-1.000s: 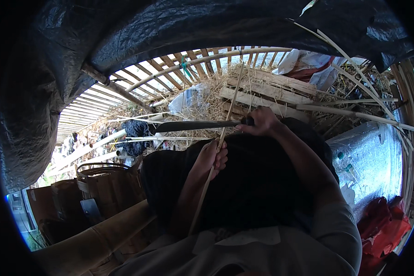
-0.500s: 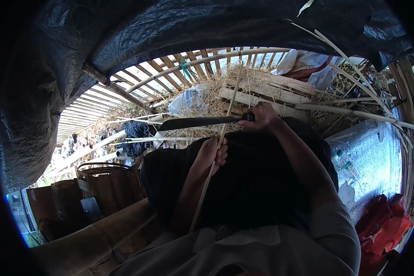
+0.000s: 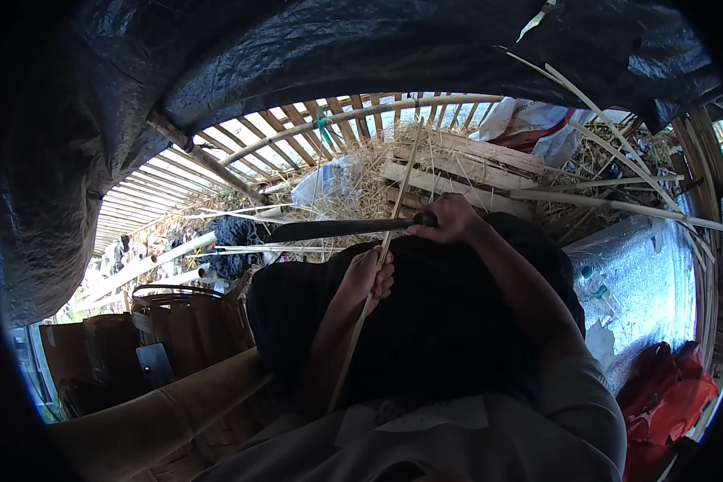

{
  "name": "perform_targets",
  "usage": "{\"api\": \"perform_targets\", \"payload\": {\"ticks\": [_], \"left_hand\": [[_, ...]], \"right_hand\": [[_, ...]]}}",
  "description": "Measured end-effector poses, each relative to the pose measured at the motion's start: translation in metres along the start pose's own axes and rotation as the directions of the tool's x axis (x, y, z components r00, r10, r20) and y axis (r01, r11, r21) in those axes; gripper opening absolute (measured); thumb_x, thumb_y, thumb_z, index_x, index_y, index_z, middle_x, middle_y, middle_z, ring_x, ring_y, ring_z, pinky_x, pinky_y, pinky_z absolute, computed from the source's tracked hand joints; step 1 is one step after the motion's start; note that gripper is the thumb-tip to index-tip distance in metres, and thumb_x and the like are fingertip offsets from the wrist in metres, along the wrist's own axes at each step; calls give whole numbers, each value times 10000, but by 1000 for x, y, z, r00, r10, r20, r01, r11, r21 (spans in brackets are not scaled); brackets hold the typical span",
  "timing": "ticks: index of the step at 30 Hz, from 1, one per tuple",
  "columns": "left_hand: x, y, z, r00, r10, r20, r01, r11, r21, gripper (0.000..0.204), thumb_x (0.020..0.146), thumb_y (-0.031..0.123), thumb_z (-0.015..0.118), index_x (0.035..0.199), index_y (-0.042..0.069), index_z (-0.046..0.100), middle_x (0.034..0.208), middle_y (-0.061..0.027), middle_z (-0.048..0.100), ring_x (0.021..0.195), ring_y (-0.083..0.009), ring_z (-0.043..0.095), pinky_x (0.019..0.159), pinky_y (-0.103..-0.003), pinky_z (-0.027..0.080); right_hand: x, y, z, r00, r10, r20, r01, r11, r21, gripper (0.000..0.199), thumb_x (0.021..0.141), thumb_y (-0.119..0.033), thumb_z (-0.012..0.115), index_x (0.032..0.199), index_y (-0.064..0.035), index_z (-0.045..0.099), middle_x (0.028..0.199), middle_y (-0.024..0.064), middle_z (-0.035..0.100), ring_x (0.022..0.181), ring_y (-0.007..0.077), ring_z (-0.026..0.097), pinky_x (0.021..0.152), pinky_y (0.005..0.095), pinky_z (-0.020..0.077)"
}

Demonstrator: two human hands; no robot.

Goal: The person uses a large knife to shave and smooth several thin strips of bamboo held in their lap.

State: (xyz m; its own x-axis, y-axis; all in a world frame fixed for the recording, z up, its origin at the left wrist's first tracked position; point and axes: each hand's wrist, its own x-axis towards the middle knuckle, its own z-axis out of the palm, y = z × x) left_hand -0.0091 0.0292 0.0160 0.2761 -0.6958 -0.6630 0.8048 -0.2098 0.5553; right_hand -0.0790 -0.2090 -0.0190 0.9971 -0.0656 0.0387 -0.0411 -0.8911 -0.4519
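My left hand (image 3: 366, 275) is wrapped round a long thin bamboo strip (image 3: 407, 178), which slants from my lap up toward the shavings. With my right hand (image 3: 448, 218) I grip the dark handle of a large knife (image 3: 329, 230). Its broad blade points left and lies across the strip, just above my left fist. Whether the edge bites into the bamboo is too small to tell. Dark cloth (image 3: 450, 321) covers my lap beneath both hands.
Curly shavings and split bamboo slats (image 3: 474, 169) lie ahead. A thick bamboo pole (image 3: 177, 410) runs at lower left beside woven baskets (image 3: 189, 329). Silvery sheeting (image 3: 643, 281) and a red plastic bag (image 3: 667, 394) lie at right. Black tarp (image 3: 337, 56) hangs overhead.
My right hand and the knife have come slightly down along the strip, nearer to my left hand. The left hand keeps its grip on the strip. The whole view has shifted a little.
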Motion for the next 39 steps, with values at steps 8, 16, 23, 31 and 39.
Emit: {"api": "perform_targets", "payload": {"ticks": [8,16,23,31,39], "left_hand": [[7,-5,4,994,74,-86,-50,966,255,385,1043,301,331,802,74,528,521,-8,443,379,-115,410,403,-283,369],[7,-8,8,983,162,-82,-89,824,559,448,1044,302,294,790,36,550,528,-30,490,397,-136,487,420,-295,423],[13,-9,-3,991,92,-98,-48,923,382,442,1053,313,296,780,58,532,522,-20,469,388,-124,449,415,-286,404],[23,-7,-2,988,126,-84,-87,927,364,411,1057,352,327,839,69,530,550,-1,444,423,-105,422,420,-270,372],[15,-1,8,990,97,-107,-59,949,309,374,1057,347,352,867,72,518,548,26,388,442,-81,360,418,-240,316]], "right_hand": [[6,44,-15,899,415,137,-410,910,-60,800,827,-781,503,877,-12,716,816,211,691,889,385,681,854,465,520],[12,72,-12,852,505,137,-510,860,2,765,833,-781,498,801,-52,724,823,220,689,859,371,684,829,466,522],[12,19,0,970,100,220,-123,988,91,715,824,-743,557,882,-50,722,762,181,682,813,365,686,803,469,527],[17,31,11,978,93,189,-113,989,96,626,824,-641,647,991,-41,715,776,199,678,840,361,680,829,441,522],[14,27,3,995,62,84,-69,994,87,639,800,-704,627,867,-75,720,690,163,645,731,354,668,749,454,526]]}}
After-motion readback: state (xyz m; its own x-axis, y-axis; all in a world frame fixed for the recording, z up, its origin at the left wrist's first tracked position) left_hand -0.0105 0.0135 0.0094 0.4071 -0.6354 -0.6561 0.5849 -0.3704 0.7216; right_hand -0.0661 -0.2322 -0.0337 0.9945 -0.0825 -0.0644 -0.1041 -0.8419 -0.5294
